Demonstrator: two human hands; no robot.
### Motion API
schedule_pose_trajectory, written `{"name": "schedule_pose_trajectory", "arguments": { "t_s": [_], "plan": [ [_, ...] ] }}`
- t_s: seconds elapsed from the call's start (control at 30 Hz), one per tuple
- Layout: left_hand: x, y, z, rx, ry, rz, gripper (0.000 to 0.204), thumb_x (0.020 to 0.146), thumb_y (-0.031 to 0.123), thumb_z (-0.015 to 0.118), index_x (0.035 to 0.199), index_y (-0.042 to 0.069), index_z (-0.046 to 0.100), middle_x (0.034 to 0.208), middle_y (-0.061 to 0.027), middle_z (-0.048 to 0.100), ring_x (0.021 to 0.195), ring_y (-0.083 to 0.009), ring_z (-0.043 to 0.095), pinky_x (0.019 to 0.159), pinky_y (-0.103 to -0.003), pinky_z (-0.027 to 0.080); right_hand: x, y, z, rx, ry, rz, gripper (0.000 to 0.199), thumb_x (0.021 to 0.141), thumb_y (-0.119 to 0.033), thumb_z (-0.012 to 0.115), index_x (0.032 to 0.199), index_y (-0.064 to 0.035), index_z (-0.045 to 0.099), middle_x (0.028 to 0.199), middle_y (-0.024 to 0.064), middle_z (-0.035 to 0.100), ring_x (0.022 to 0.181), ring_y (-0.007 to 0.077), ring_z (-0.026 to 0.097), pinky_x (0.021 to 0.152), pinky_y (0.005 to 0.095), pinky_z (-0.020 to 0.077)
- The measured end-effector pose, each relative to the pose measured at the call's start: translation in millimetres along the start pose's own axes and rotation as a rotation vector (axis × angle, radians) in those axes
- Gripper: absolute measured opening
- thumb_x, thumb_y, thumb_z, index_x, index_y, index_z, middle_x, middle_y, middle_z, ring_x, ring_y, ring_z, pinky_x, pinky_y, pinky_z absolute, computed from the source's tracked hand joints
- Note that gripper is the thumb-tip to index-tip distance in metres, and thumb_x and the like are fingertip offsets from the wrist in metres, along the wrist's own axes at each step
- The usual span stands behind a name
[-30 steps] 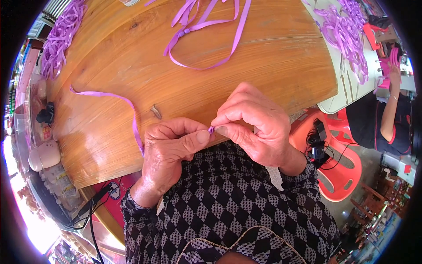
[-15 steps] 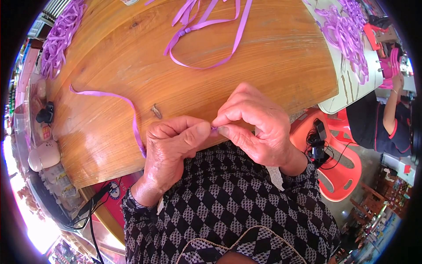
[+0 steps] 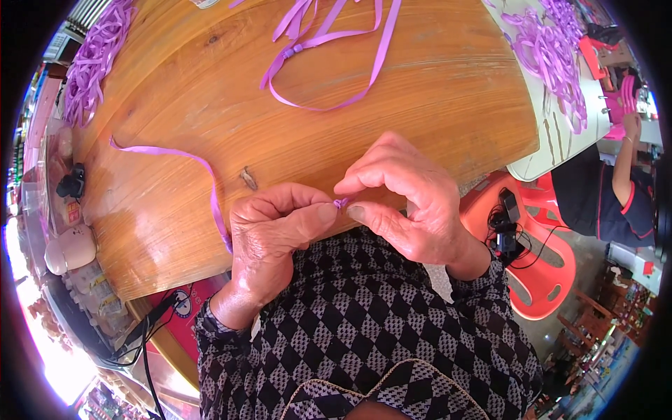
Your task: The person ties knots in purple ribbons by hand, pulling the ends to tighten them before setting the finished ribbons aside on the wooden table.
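A narrow purple ribbon [image 3: 210, 171] curves over the near left of the wooden table and passes behind my left hand. My left hand [image 3: 280, 220] is closed, thumb and forefinger pinching the ribbon so that a small purple knot [image 3: 341, 203] sticks out past the fingertips. Just right of that knot is my right hand [image 3: 409, 199]. Its thumb and forefinger stand apart with a gap between them, the thumb tip close to the ribbon's short end; the other fingers are curled. The ribbon inside my left hand is hidden.
On the wooden table [image 3: 434, 84], looped purple ribbons [image 3: 371, 70] lie at the far middle. Ribbon heaps are at the far left [image 3: 101, 59] and on a white surface at the right [image 3: 549, 52]. An orange chair [image 3: 539, 273] holds black devices. Another person [image 3: 602, 199] is at the right.
My right thumb and forefinger have parted from the ribbon, and the small knot now shows between the hands. My left hand keeps its pinch nearly in place.
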State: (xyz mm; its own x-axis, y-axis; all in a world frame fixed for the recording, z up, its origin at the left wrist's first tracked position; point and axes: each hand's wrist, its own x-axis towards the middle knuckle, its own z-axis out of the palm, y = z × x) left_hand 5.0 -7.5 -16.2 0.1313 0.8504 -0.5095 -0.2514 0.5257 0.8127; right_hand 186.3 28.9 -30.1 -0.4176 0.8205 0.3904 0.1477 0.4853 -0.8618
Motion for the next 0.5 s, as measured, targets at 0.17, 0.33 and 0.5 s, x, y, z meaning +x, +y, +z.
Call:
{"name": "schedule_pose_trajectory", "arguments": {
  "t_s": [0.17, 0.33, 0.5],
  "plan": [
    [1.6, 1.4, -0.4, -0.024, 0.012, -0.01, 0.012, 0.075, 0.008, 0.069, 0.081, -0.002, 0.064, 0.066, 0.0001, 0.059, 0.053, -0.003, 0.044, 0.047, -0.017, 0.033, 0.1, 0.1, -0.4, -0.006, -0.034, 0.031, 0.012, 0.069, -0.001, 0.067, 0.08, 0.0005, 0.062, 0.075, 0.0062, 0.059, 0.07, 0.021, 0.051, 0.063, 0.0297, 0.0409],
    [0.7, 2.9, 0.1, -0.037, -0.009, -0.018, 0.012, 0.076, 0.008, 0.069, 0.08, -0.002, 0.064, 0.066, 0.0, 0.059, 0.053, -0.0027, 0.045, 0.048, -0.017, 0.033, 0.3, 0.8, 1.3, -0.013, -0.013, 0.014, 0.01, 0.07, 0.0, 0.067, 0.078, 0.0004, 0.062, 0.074, 0.0061, 0.059, 0.068, 0.0206, 0.05, 0.06, 0.0294, 0.0395],
    [-0.1, 3.0, 1.3, -0.007, -0.011, -0.017, 0.012, 0.076, 0.008, 0.069, 0.083, -0.002, 0.065, 0.066, 0.0006, 0.059, 0.054, -0.0025, 0.046, 0.048, -0.017, 0.034, 0.6, 1.4, 2.8, -0.012, 0.02, -0.031, 0.011, 0.067, 0.004, 0.065, 0.076, 0.0, 0.06, 0.071, 0.0057, 0.057, 0.065, 0.0199, 0.049, 0.057, 0.0291, 0.0383]
  ]
}}
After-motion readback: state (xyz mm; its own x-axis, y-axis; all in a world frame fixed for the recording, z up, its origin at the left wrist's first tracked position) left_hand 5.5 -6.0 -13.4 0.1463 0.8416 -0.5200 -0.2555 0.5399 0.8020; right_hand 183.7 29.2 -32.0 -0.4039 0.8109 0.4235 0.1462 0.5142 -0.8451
